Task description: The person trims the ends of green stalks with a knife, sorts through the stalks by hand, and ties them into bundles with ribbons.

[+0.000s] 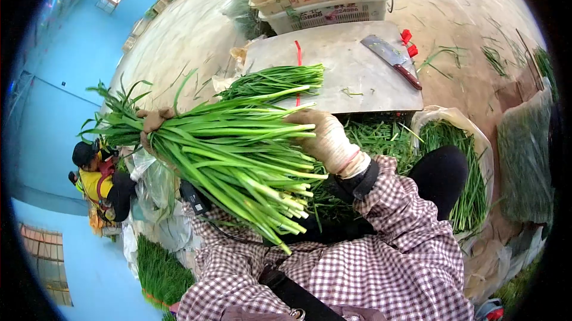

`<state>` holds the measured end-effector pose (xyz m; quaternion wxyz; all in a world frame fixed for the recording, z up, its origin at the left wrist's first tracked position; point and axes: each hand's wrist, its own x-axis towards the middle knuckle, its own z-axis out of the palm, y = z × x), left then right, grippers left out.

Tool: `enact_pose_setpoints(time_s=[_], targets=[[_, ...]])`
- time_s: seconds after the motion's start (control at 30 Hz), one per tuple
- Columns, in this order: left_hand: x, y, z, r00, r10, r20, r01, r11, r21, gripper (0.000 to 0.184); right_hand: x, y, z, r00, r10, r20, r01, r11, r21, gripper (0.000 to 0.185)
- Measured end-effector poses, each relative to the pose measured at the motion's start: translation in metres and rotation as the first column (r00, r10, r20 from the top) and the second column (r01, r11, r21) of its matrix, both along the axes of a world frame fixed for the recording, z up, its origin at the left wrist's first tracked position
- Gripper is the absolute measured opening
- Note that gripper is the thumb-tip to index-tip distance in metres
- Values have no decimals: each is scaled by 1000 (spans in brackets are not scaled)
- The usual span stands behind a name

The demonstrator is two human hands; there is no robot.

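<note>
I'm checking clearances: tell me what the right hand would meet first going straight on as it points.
Most likely the held bunch: some stem ends overlap the right hand in view, though depth there is unclear.

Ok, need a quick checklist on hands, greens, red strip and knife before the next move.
1. Left hand closed around the held bunch, toward its leafy end: ok.
2. Right hand gripping the stems: cannot tell; its fingers are largely hidden behind them.
3. Stem ends of that bunch level: not ok, they are staggered.
4. Red strip under the bundle on the board: ok, it shows on both sides of it.
5. Cleaver clear of both hands: ok, it lies flat toward the board's right side.
</note>
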<state>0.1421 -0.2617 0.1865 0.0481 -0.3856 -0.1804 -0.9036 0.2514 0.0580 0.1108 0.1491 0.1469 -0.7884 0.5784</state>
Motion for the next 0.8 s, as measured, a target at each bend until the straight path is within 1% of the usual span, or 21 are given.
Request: enact_pose_setpoints(time_s=[0.03,0.07,0.1,0.13,0.17,0.2,0.23,0.27,0.3,0.33,0.37,0.4,0.47,0.53,0.57,0.6,0.67,0.7,0.73,0.77,0.8], targets=[[7,5,3,999,30,19,-29,999,-18,51,0,-1,-8,999,-25,44,28,998,-56,34],[12,6,7,992,129,18,-125,984,-125,50,0,2,-18,995,-46,89,56,992,-112,31],[11,7,9,997,-47,-60,42,995,-86,49,-3,11,-31,980,-190,-50,196,969,149,20],[5,-3,6,992,-120,-48,122,991,51,47,3,29,-43,973,-225,-40,227,932,281,16],[9,-13,6,1000,20,3,-20,1000,-21,47,5,45,-64,965,-261,5,194,730,655,15],[13,-24,6,985,164,45,-160,983,-95,46,-3,57,-79,830,-312,462,-277,489,827,23],[7,-37,5,984,173,34,-168,979,-119,46,8,78,-92,804,-288,520,-403,380,833,28],[10,-30,11,996,83,-46,-90,981,-174,45,22,89,-100,768,-278,578,-518,262,814,34],[17,-30,16,993,118,27,-108,964,-241,44,29,87,-84,881,-234,411,-293,412,863,33],[24,-31,15,982,156,102,-118,945,-305,43,38,85,-57,950,-222,220,-63,552,832,33],[9,-37,3,953,302,30,-285,925,-253,41,41,80,-26,992,-123,38,58,695,717,30],[12,-22,6,976,214,23,-206,959,-194,41,44,72,4,985,-60,-163,141,822,551,29],[15,1,6,983,184,-1,-180,961,-212,37,54,55,44,964,99,-248,-1,930,368,22],[15,12,3,977,207,48,-190,953,-238,39,61,37,57,950,199,-241,-88,911,403,18],[16,14,1,972,222,73,-197,948,-250,39,63,29,50,950,183,-254,-68,914,401,17],[16,13,-3,933,323,158,-262,911,-319,40,62,26,42,967,195,-162,-105,890,444,20],[16,31,1,972,215,93,-182,943,-278,39,65,11,30,995,64,-72,-34,934,356,24],[19,40,3,962,247,118,-205,937,-284,37,63,3,25,999,30,-34,-18,947,321,24],[21,47,3,968,203,146,-157,949,-274,37,60,-6,19,1000,-5,6,3,958,288,24],[20,51,1,969,198,150,-151,949,-276,39,57,-10,12,998,-40,45,27,966,256,24],[19,55,0,969,193,153,-145,950,-276,40,55,-12,1,989,-23,146,3,990,138,22]])
